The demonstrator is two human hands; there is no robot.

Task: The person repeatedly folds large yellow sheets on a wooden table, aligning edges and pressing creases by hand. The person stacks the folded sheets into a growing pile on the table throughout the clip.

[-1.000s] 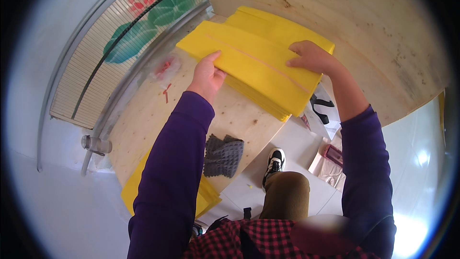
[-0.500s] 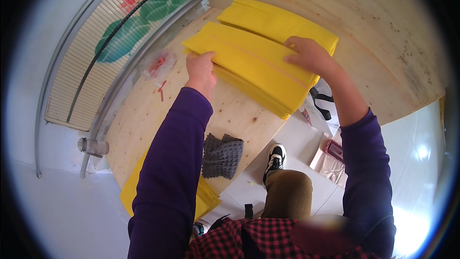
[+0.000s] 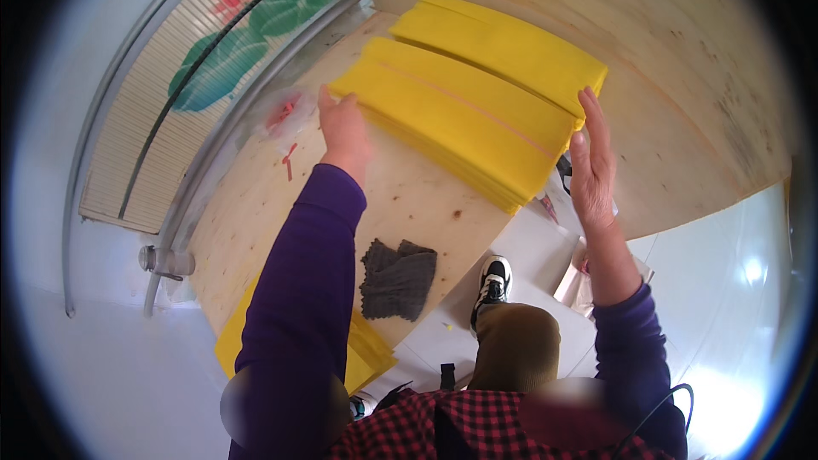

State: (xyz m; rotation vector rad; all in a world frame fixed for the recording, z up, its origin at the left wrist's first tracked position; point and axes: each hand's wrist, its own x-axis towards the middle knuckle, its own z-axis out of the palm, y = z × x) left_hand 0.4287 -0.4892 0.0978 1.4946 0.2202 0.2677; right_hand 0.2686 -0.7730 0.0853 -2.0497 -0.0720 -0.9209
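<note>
Two long stacks of folded yellow sheets lie side by side on the plywood table; cloth or paper, I cannot tell. The nearer yellow stack [image 3: 460,123] has a thin pinkish line along its top, and the farther yellow stack [image 3: 503,43] lies right behind it. At the near stack's left end is my left hand [image 3: 344,132], its thumb and forefinger apart, seemingly touching the corner. My right hand [image 3: 594,166] stands upright beside the right end, fingers stretched out and flat, holding nothing.
A crumpled grey cloth [image 3: 399,281] rests near the table's front edge. More yellow sheets [image 3: 368,353] lie partly under my left forearm. Toward the window sit a plastic bag with red bits [image 3: 283,111] and a red strip [image 3: 290,162]. A plywood panel [image 3: 682,94] rises behind.
My right hand has come off the top of the near stack and moved to its right end, fingers straightening. My left hand has shifted slightly left to the stack's end.
</note>
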